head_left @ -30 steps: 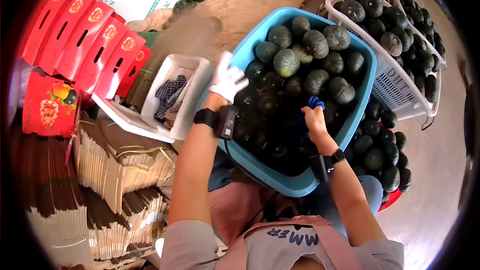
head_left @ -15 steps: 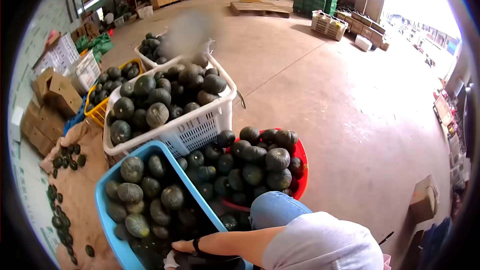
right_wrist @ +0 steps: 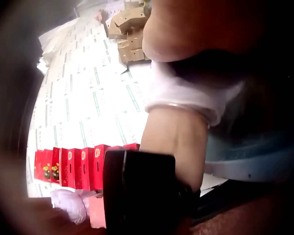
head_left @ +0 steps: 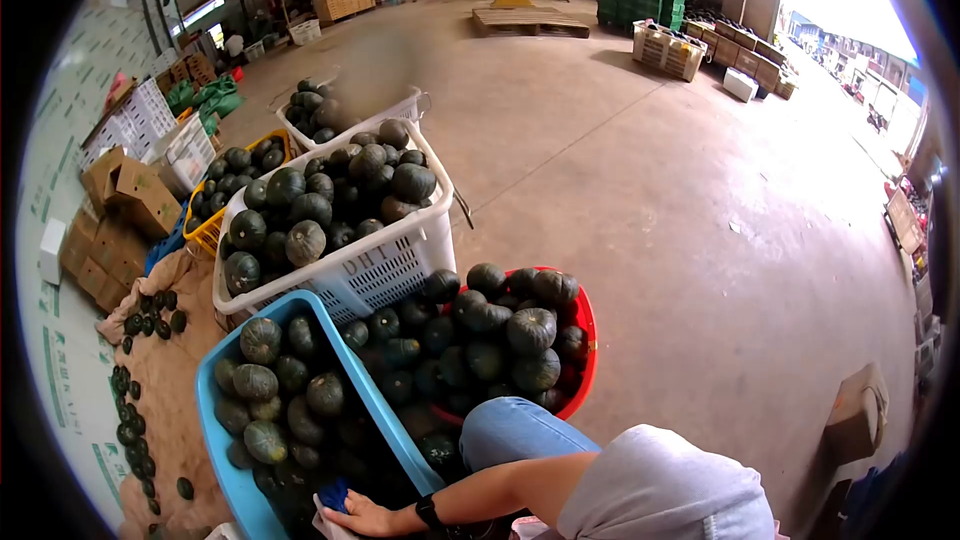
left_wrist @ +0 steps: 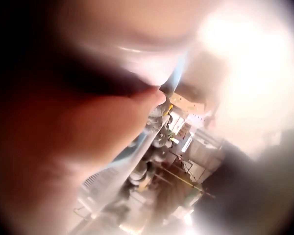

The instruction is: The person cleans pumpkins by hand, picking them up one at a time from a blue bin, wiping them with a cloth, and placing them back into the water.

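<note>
At the bottom edge of the head view, my bare right hand (head_left: 367, 517) grips a bunched dark-blue cloth (head_left: 333, 495) over the blue tub (head_left: 212, 420). Right beside it, a white glove (head_left: 325, 522) on my left hand shows only in part; its fingers are hidden. The right wrist view has the glove's white cuff (right_wrist: 186, 98) below my right hand (right_wrist: 196, 29), with the left forearm and its black wrist camera (right_wrist: 137, 191). Blurred fingers (left_wrist: 112, 122) reach to the cuff in the left wrist view. Dark green pumpkins (head_left: 265, 442) fill the tub's far part.
Behind the tub stands a white crate (head_left: 400, 250) full of pumpkins. A red basin (head_left: 590, 340) heaped with more sits by my knee (head_left: 510, 430). Small pumpkins lie on a brown cloth (head_left: 190, 340) at left. Red boxes (right_wrist: 78, 169) line up beyond my left arm.
The head view has swung far right, from the tub and red boxes to the open floor. My hands, apart earlier, are now together over the tub, the blue cloth still in my right.
</note>
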`<move>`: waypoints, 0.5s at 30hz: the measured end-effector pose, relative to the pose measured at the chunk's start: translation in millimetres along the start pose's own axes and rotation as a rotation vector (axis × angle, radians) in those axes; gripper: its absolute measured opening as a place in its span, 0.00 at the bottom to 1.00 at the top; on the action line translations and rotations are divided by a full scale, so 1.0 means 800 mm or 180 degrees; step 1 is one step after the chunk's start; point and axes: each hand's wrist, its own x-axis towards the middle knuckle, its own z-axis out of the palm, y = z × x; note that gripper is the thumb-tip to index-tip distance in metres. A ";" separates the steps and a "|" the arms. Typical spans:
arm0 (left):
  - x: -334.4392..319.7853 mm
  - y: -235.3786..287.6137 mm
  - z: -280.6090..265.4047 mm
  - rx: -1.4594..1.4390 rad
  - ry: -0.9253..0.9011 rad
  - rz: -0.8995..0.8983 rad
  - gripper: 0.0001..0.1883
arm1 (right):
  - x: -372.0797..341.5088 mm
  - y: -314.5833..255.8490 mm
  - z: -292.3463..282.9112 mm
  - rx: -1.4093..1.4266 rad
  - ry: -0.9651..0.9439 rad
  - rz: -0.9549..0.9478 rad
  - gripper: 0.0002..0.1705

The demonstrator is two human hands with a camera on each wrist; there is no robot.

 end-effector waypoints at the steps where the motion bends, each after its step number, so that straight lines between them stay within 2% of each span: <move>1: -0.004 -0.002 0.004 0.0004 0.0027 0.0046 0.33 | -0.004 -0.017 -0.024 0.0814 -0.0232 0.0716 0.44; 2: -0.007 -0.004 0.007 0.0014 0.0041 0.0079 0.33 | -0.016 -0.045 -0.050 0.1013 -0.0242 0.1235 0.52; 3: -0.011 -0.005 0.009 0.0009 0.0042 0.0107 0.33 | -0.013 -0.052 -0.067 0.0996 -0.0233 0.1222 0.52; 6: -0.018 -0.006 0.014 -0.0007 0.0062 0.0188 0.33 | 0.000 -0.076 -0.107 0.1929 -0.0739 0.2024 0.52; 8: -0.021 -0.005 0.018 0.0018 0.0065 0.0233 0.33 | 0.022 -0.063 -0.106 0.1943 -0.0901 0.2027 0.49; 9: -0.021 -0.005 0.019 0.0009 0.0068 0.0267 0.33 | 0.030 -0.058 -0.107 0.1915 -0.1038 0.1904 0.50; 11: -0.022 -0.004 0.020 0.0007 0.0079 0.0305 0.33 | 0.042 -0.039 -0.071 0.0761 -0.0379 0.1430 0.43; 13: -0.024 -0.004 0.018 -0.0039 0.0118 0.0318 0.34 | 0.003 -0.073 -0.076 0.0048 -0.0468 0.0696 0.28; 15: -0.027 -0.005 0.015 -0.0086 0.0153 0.0319 0.34 | -0.008 -0.076 -0.061 -0.0550 -0.0657 0.0688 0.32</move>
